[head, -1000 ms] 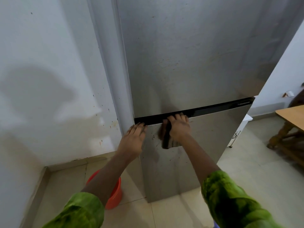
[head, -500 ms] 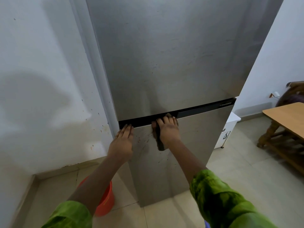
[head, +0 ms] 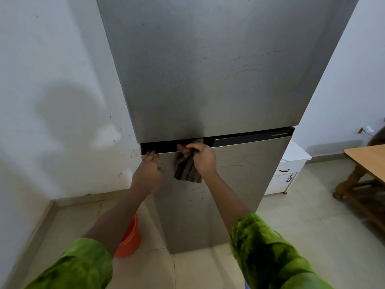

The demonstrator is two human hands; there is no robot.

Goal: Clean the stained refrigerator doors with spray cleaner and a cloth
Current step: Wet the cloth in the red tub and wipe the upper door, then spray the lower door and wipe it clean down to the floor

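Right hand [head: 203,158] grips the cloth [head: 187,173] in the door gap [head: 245,141] at centre, left hand [head: 148,172] braces flat; next, probably wipe rightward.

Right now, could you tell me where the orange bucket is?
In the head view, the orange bucket sits on the floor lower left, beside the refrigerator, behind the left forearm.
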